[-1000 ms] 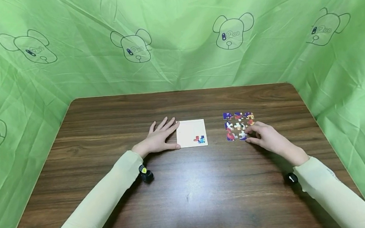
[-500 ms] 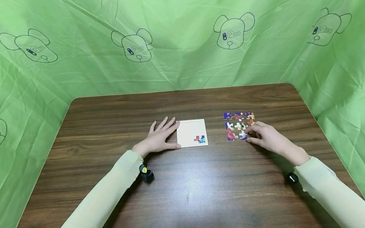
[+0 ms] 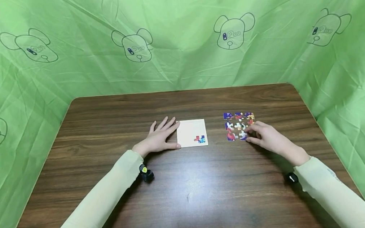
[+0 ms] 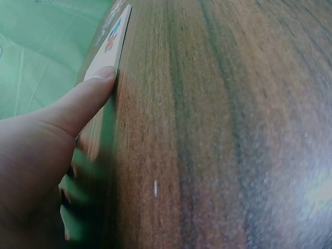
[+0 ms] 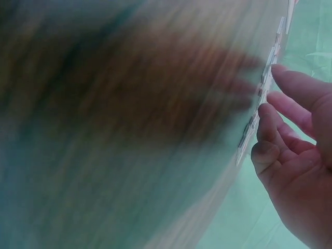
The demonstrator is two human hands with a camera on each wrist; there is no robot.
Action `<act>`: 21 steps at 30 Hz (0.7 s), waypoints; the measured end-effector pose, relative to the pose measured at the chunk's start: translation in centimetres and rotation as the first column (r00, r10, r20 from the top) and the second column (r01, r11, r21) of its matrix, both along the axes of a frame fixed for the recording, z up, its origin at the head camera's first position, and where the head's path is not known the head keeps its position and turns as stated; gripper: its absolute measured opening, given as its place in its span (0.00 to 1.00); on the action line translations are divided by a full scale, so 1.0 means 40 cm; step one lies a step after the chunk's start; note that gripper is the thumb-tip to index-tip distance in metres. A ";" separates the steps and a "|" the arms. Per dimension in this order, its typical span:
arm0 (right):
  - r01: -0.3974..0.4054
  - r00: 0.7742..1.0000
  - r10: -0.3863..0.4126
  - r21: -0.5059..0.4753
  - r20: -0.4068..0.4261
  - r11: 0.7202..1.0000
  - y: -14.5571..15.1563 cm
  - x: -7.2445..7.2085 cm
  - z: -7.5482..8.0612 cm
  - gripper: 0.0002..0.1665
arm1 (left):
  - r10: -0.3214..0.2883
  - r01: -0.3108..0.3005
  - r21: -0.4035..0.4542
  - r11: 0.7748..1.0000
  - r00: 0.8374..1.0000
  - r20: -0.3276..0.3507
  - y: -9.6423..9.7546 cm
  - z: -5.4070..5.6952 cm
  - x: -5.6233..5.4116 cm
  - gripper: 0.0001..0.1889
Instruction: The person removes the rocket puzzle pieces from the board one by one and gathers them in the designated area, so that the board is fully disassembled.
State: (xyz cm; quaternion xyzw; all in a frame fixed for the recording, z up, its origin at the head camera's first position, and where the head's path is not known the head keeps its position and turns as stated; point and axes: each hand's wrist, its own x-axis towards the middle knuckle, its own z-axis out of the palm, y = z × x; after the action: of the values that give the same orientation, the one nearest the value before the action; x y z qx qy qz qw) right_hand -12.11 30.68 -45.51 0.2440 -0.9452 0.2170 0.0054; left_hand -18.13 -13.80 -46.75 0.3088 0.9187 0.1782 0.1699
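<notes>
A square white puzzle board (image 3: 187, 130) lies near the middle of the table, with blue and red puzzle pieces (image 3: 200, 139) in its lower right corner. My left hand (image 3: 156, 138) rests with fingers spread, and its thumb and index fingertip touch the board's left edge. In the left wrist view the thumb (image 4: 78, 106) lies on the board's rim. To the right, rows of loose puzzle pieces (image 3: 231, 136) lie flat. My right hand (image 3: 266, 136) is at their lower right, thumb and index fingertips apart beside a white-and-purple piece (image 3: 243, 135). Whether they pinch it is unclear.
The brown wooden table (image 3: 189, 193) extends around both hands, with a glare spot toward the front. Green fabric (image 3: 179, 38) printed with mouse-like heads hangs behind it and at the sides. Black wrist cameras (image 3: 147, 175) sit at the wrists.
</notes>
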 end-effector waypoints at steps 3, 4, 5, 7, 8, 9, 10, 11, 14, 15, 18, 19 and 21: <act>-0.006 1.000 0.006 -0.012 -0.017 1.000 -0.006 0.000 0.001 0.13 | -0.002 0.002 0.000 1.000 1.000 -0.001 -0.001 0.000 0.001 0.51; -0.012 1.000 0.012 -0.015 -0.025 1.000 -0.010 0.000 0.001 0.13 | -0.002 0.002 -0.001 1.000 1.000 -0.001 -0.001 0.001 0.000 0.51; -0.018 0.999 0.018 -0.020 -0.030 1.000 -0.013 -0.001 0.002 0.13 | -0.002 0.002 -0.002 1.000 1.000 0.000 0.000 0.001 0.000 0.51; -0.028 0.999 0.027 -0.023 -0.037 0.999 -0.022 -0.002 0.002 0.13 | -0.001 0.001 0.001 1.000 1.000 0.006 0.000 0.002 0.000 0.51; -0.032 0.999 0.031 -0.023 -0.037 0.999 -0.028 -0.002 0.003 0.14 | 0.000 0.000 0.003 1.000 1.000 0.008 0.000 0.002 -0.001 0.51; -0.035 0.999 0.034 -0.026 -0.031 0.999 -0.034 -0.003 0.004 0.14 | 0.001 -0.001 0.005 1.000 1.000 0.010 0.000 0.002 -0.001 0.51; -0.037 0.999 0.036 -0.025 -0.023 0.999 -0.041 -0.003 0.005 0.14 | 0.002 -0.002 0.006 1.000 1.000 0.012 0.000 0.003 -0.001 0.52; -0.039 0.999 0.039 -0.028 -0.014 0.999 -0.048 -0.004 0.006 0.15 | 0.003 -0.003 0.009 1.000 1.000 0.012 0.000 0.002 -0.001 0.51; -0.060 0.998 0.060 -0.034 0.010 0.998 -0.074 -0.007 0.011 0.15 | 0.003 -0.004 0.014 1.000 1.000 0.009 0.000 -0.002 -0.002 0.51; -0.068 0.997 0.069 -0.037 0.018 0.997 -0.084 -0.009 0.012 0.15 | 0.004 -0.004 0.016 1.000 1.000 0.010 -0.001 -0.002 -0.002 0.51; -0.101 0.994 0.102 -0.039 0.030 0.994 -0.115 -0.012 0.016 0.15 | 0.006 -0.006 0.025 1.000 1.000 0.016 -0.002 -0.005 -0.003 0.52; -0.108 0.993 0.109 -0.039 0.034 0.993 -0.126 -0.013 0.018 0.15 | 0.006 -0.007 0.029 1.000 1.000 0.020 -0.002 -0.005 -0.003 0.52; -0.120 0.992 0.121 -0.036 0.042 0.992 -0.148 -0.016 0.020 0.15 | 0.005 -0.006 0.034 0.999 1.000 0.025 -0.002 -0.005 -0.002 0.52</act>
State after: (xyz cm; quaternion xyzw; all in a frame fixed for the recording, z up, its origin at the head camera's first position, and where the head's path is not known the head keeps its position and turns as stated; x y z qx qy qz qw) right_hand -12.73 24.77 -44.71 0.2957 -0.9248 0.2381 -0.0243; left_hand -18.23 -13.88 -46.96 0.3067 0.9142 0.1982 0.1757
